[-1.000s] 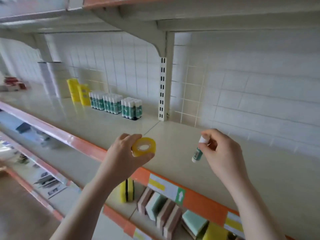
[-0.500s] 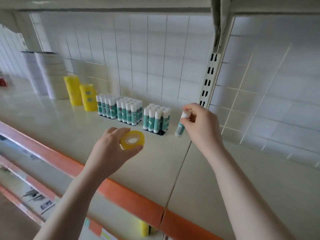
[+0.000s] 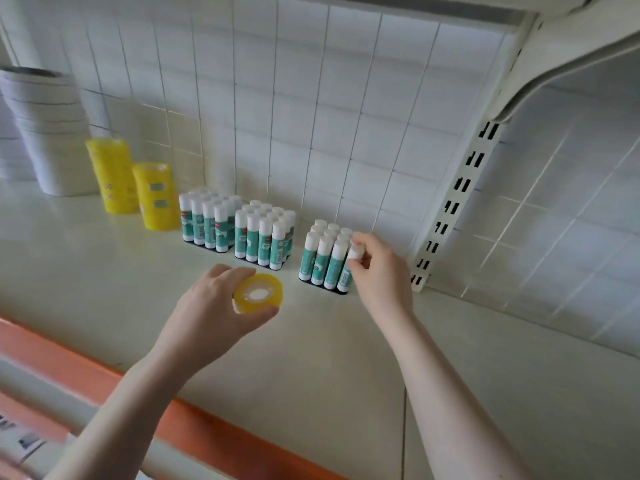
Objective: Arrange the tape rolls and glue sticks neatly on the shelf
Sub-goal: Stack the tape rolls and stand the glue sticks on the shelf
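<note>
The glue stick (image 3: 350, 268) pinched by its cap in the right hand (image 3: 377, 271) is going into the front corner of the rightmost block (image 3: 323, 258). The left hand (image 3: 214, 306) grips a yellow tape roll (image 3: 258, 294), not yet on the yellow stacks (image 3: 156, 195) further along the shelf (image 3: 104, 271); most looks done.

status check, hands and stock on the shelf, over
Left hand grips yellow tape roll. Right hand pinches glue stick at rightmost block's corner. Nothing in the way.

Head-worn camera, looking forward and down, close over the shelf (image 3: 104, 289)
</note>
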A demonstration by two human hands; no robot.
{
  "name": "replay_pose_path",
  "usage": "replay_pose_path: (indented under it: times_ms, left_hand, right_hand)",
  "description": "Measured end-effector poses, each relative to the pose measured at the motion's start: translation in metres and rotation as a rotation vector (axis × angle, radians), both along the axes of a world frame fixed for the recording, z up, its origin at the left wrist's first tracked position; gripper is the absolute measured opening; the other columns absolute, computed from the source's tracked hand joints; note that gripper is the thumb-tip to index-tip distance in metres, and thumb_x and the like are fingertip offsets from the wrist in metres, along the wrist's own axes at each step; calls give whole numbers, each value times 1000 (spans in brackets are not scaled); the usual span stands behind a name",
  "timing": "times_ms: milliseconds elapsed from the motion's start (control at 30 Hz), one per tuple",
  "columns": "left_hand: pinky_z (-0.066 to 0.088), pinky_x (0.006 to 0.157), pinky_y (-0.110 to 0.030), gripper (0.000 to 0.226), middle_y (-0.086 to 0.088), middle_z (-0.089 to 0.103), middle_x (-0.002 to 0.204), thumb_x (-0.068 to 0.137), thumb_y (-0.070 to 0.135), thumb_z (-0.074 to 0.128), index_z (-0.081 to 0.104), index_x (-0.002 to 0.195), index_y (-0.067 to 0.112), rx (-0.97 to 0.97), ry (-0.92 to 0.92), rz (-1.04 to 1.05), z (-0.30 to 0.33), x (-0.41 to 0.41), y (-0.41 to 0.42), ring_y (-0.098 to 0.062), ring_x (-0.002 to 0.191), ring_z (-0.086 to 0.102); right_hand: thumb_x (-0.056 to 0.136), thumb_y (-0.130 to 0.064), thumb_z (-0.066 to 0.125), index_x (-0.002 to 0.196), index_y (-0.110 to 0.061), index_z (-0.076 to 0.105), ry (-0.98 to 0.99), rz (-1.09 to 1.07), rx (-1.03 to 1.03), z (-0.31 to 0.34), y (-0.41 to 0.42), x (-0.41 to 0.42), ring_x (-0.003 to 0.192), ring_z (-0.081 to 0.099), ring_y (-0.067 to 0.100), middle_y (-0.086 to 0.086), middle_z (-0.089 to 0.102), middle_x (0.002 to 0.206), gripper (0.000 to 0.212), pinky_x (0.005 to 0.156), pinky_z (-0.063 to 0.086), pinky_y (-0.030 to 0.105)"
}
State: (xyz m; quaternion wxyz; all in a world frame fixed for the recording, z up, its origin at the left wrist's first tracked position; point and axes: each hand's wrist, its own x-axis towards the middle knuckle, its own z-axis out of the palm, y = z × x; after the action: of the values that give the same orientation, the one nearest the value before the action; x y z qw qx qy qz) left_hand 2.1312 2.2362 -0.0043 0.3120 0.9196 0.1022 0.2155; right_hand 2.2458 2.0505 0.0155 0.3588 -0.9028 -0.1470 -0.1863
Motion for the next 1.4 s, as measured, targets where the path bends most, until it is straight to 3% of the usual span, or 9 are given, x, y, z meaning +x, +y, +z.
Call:
replay_pose_path:
  times_ms: [133,300,433,700,900,967,1033,1233,1400]
  left_hand:
    - [46,82,-33,61,6,51,105,70,46,74,57,124,23,-6,6,-33,-2,8,4,-20,88,55]
    - [45,83,-32,63,8,48,107,71,49,72,55,126,24,1,19,-69,-5,16,6,-17,88,53]
    - [45,83,-31,64,9,47,106,71,49,72,54,127,24,2,30,-77,-8,20,10,-16,88,51]
    - [44,83,-29,63,8,47,105,72,47,73,55,127,23,-15,41,-55,-10,24,10,-16,90,52]
    - [45,84,-29,62,10,48,106,71,48,73,55,126,25,-21,14,-37,-3,23,14,-14,89,51]
    - [44,83,-28,62,10,49,106,71,47,74,55,126,25,-15,-4,-22,2,22,19,-13,89,51]
    - [45,83,-28,62,11,48,106,71,47,74,55,125,25,-19,-30,6,8,20,27,-13,89,51]
    - [45,83,-29,66,6,52,110,69,47,75,56,126,20,14,-76,50,21,17,80,-13,85,49]
    - [44,82,-29,65,2,55,113,69,43,76,57,126,19,44,-105,45,33,23,152,-17,86,51]
  right_hand:
    - [85,-8,57,110,-18,62,-40,-15,17,-6,-1,4,80,61,25,3,67,90,28,71,46,32]
    - [85,-7,63,98,-8,70,-212,-26,28,-12,-6,11,74,59,26,9,62,87,15,61,30,21]
    - [81,-3,66,86,-4,72,-351,7,-3,-15,-4,17,64,57,24,8,61,78,8,58,27,17]
    - [78,-6,62,81,-4,72,-420,27,-20,-20,0,16,58,54,21,6,60,75,10,54,26,17]
    - [77,-4,68,96,-6,70,-482,11,-184,-14,-5,8,66,62,30,7,63,78,19,57,46,29]
    - [76,-4,72,105,-4,66,-494,-54,-180,-9,-4,3,73,62,33,11,64,81,30,61,50,35]
    - [80,-7,65,103,-3,65,-531,-70,-138,1,1,-4,75,62,34,13,64,83,24,64,51,37]
    - [78,-4,66,94,-12,68,-339,9,-139,13,43,-20,68,61,29,4,66,80,18,54,45,32]
    - [83,-15,60,93,-16,68,-192,22,-222,11,104,-29,76,61,27,2,67,82,13,63,48,35]
